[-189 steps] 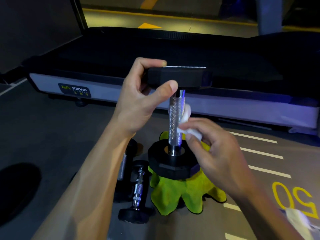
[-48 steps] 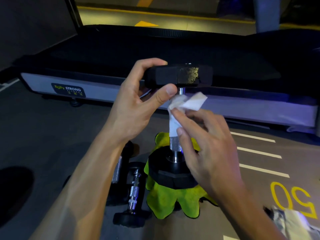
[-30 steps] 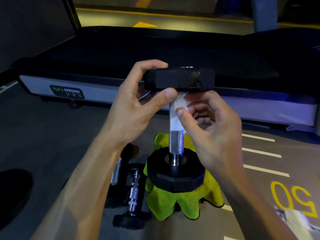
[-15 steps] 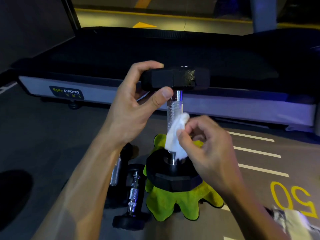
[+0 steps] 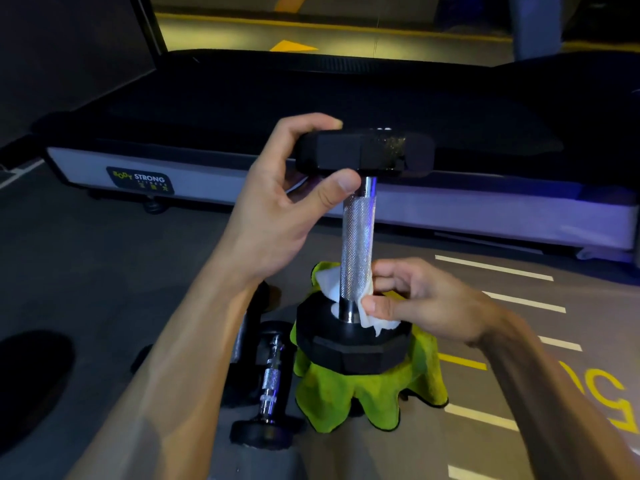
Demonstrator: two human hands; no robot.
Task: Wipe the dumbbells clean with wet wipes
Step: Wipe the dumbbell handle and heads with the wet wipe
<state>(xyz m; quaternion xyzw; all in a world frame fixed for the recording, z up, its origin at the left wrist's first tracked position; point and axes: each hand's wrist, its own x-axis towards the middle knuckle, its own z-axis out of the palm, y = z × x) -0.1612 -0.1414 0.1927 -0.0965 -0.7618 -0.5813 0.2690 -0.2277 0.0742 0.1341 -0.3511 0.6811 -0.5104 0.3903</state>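
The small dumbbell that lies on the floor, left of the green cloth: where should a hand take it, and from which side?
Probably by the chrome handle of the small dumbbell, reaching down from above. It lies flat on the floor, so the bar between its two black heads is open on top. Its left side is crowded by another dumbbell, its right by the green cloth.

The room is dim. Yellow light shines on the floor (image 5: 311,26) far at the top, and blue-purple light glows on the right. The shiny metal bar (image 5: 356,244) sparkles. The edges look bent and a bit blurry.
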